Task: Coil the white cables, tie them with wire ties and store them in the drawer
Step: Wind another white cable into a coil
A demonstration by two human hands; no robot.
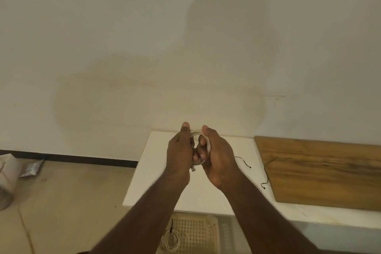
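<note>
left hand (pixel 179 151) and right hand (pixel 216 156): fingers curled round 1 coiled white cable (pixel 201 134) | coil held between palms above white table (pixel 148 171) | nearest wire tie (pixel 243 162) just right of right hand

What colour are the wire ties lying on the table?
Black, thin strands. The wire ties lie on the white table; the head view shows them.
</note>
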